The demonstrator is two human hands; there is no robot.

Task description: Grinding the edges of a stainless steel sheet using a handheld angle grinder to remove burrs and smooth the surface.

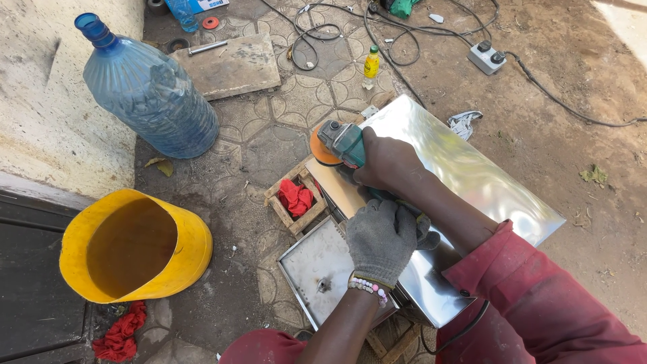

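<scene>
Centre frame: both hands on a green grinder (345, 143). Bare right hand (389, 164) wraps tight round its body near the head; gloved left hand (381, 237) clamps the rear handle. Orange disc (321, 152) sits at the near edge of a shiny steel box (472, 172), which lies across a wooden crate (296, 202) holding a red rag (295, 197). Risks, as I judge: disc catching the edge and kicking toward the ungloved hand; box sliding off its prop; cord (458, 334) snagging by the sleeve.

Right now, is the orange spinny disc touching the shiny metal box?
Cannot tell. In the head view the orange disc sits at the shiny metal box's edge, but no contact or gap shows plainly.
</scene>
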